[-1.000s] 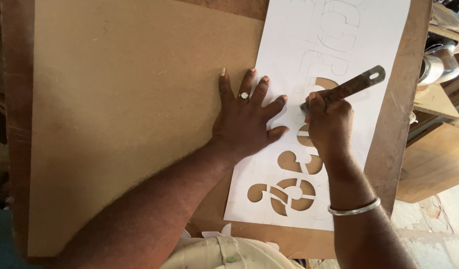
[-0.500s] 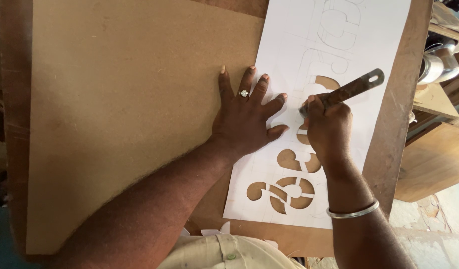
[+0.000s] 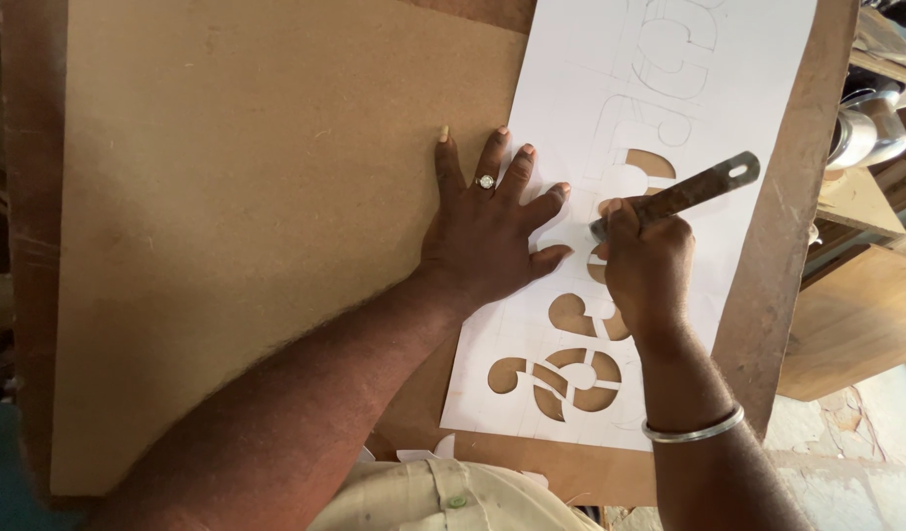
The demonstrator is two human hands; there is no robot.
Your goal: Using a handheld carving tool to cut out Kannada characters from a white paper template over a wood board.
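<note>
Under both hands lies a white paper sheet point(image 3: 669, 128) bearing pencilled outlines and several curved cut-outs, spread over a brown board point(image 3: 246, 226) on the tabletop. The left hand point(image 3: 487, 231) is released and flat, fingers spread, palm pressing the sheet's near-left edge onto the board; a ring sits on one finger. The right hand point(image 3: 645, 265) is clenched around a flat metal cutting blade point(image 3: 684, 192), whose free end with a hole projects up and away from the knuckles. The working tip is hidden beneath the fist, just beside the left thumb and forefinger.

Finished openings lie toward the person's body, below the right wrist, which carries a metal bangle point(image 3: 691, 430). Uncut outlines continue beyond the fingertips.

Hazards, as judged from this position:
- The blade tip works close to the left thumb; a slip toward it would likely cut the hand.
- Reduced palm pressure could let the sheet shift and spoil the line.
- The narrow paper bridges between openings may tear under a dragged stroke.
</note>
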